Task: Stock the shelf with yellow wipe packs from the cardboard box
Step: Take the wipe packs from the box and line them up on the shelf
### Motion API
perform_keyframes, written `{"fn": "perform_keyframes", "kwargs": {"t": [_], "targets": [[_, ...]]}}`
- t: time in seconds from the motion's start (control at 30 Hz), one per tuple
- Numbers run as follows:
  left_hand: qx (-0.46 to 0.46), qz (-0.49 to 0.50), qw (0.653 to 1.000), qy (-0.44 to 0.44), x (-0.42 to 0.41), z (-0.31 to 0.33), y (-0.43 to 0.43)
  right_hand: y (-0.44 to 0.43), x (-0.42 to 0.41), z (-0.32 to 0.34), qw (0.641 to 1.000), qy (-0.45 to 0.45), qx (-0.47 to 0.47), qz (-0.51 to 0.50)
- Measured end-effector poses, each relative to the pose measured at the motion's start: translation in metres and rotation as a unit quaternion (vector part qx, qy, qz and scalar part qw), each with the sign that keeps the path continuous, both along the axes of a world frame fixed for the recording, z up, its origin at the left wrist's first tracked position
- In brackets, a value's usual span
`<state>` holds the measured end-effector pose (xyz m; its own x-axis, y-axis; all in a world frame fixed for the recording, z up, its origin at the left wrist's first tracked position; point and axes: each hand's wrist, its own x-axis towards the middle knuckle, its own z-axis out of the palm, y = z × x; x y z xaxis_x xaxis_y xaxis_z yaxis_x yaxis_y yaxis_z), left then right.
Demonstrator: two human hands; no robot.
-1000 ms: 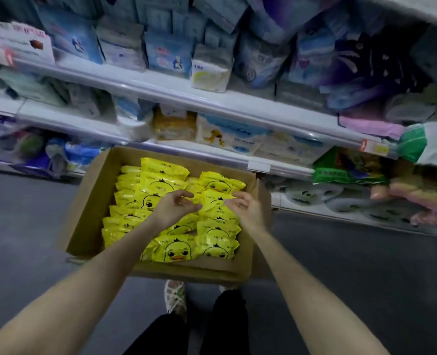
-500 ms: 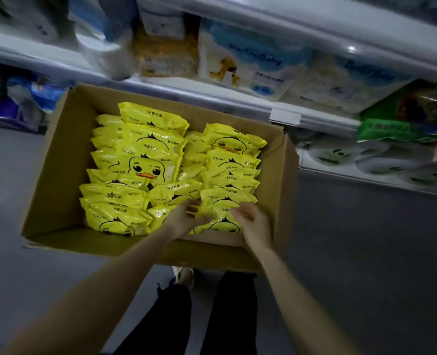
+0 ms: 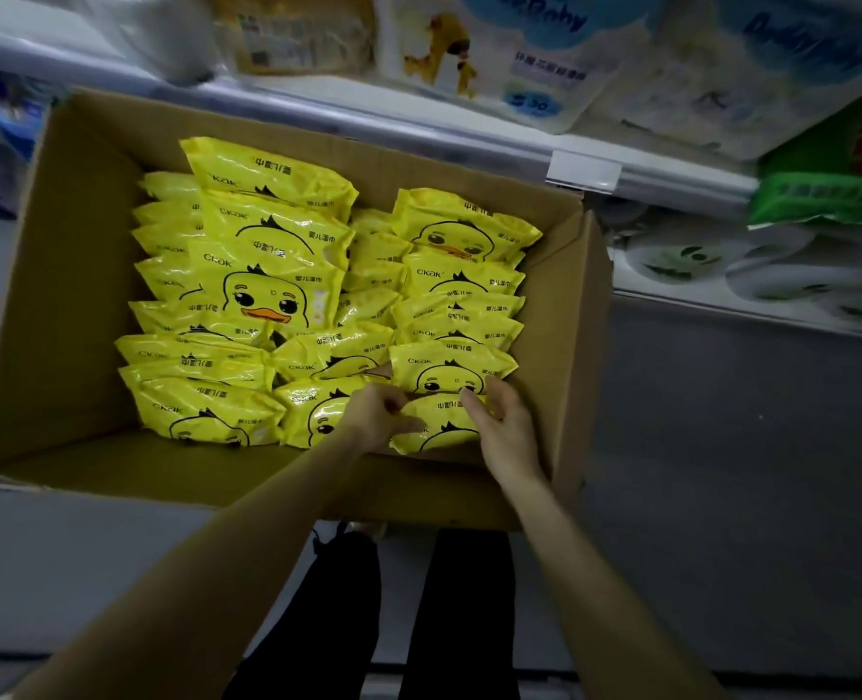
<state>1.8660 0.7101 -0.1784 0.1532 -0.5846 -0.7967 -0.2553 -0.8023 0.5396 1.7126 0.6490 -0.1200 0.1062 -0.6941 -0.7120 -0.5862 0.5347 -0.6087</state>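
From the head camera: looks straight down into an open cardboard box [image 3: 65,275], dull grey floor [image 3: 722,497] on either side, far wall close to the white edge of a store shelf [image 3: 419,123]. Filled with overlapping rows of yellow wipe packs [image 3: 267,275], each printed with a duck face. At the near right corner, grips one yellow pack [image 3: 439,426] by both ends: left hand [image 3: 376,416] with fingers [image 3: 393,401] curled, pinching its left edge; right hand [image 3: 507,426] with fingers [image 3: 474,404] curled over its right end. On the shelf, white baby-product bags [image 3: 535,58]; on its edge, a clear price-tag holder [image 3: 583,169]; further right, a green pack [image 3: 823,194]. Dim aisle light. Below the box, black trouser legs [image 3: 464,613] and a shoe [image 3: 363,530]
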Motion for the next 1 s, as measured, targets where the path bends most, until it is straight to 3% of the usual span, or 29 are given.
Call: {"fn": "perform_keyframes", "kwargs": {"t": [0.27,0.5,0.7,0.8,0.87,1.0], "targets": [[-0.089,0.055,0.991,0.086,0.046,0.038,0.001,-0.001,0.007,0.005,0.999,-0.016,0.042,-0.004],[-0.075,0.052,0.985,0.149,0.070,0.054,0.005,-0.001,0.016,0.005,0.991,-0.041,0.128,0.019],[-0.081,0.085,0.993,0.026,0.064,0.048,0.010,-0.002,0.018,0.009,0.992,-0.041,0.117,0.016],[-0.113,0.118,0.977,-0.137,0.071,0.041,0.019,0.000,0.018,0.005,0.995,-0.028,0.097,-0.002],[-0.124,0.090,0.960,-0.234,0.078,0.036,0.024,0.001,0.017,0.004,0.995,-0.024,0.093,-0.006],[-0.055,0.024,0.960,-0.275,0.082,0.025,0.024,0.004,0.013,0.004,0.996,-0.029,0.082,-0.010]]}}
